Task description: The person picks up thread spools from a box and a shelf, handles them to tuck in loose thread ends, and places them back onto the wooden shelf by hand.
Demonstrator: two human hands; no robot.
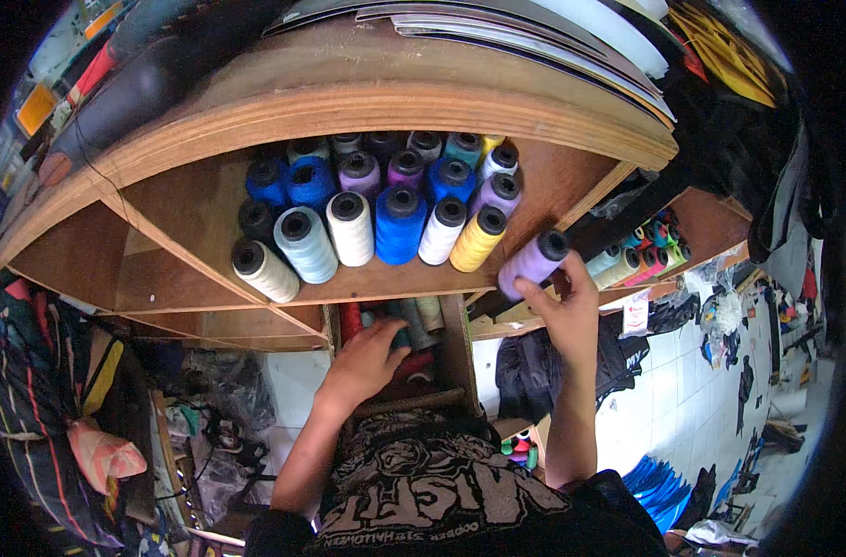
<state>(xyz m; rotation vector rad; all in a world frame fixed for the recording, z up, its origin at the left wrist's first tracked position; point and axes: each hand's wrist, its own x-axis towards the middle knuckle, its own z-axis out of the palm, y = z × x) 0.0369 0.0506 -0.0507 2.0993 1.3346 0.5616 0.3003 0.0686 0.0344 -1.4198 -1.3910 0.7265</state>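
We note right hand (pixel 569 320) gripping lilac thread cone (pixel 532 264) at wooden shelf (pixel 386 283) front edge, right end; left hand (pixel 367 357) clasps spools (pixel 413 325) below. Risk: cone slips off edge, nudges yellow cone (pixel 478 239).

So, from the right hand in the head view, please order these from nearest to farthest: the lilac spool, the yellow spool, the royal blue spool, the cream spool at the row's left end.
1. Lilac spool: held in the right hand, at the shelf's right edge.
2. Yellow spool: just left of it.
3. Royal blue spool: middle of the front row.
4. Cream spool: far left end.
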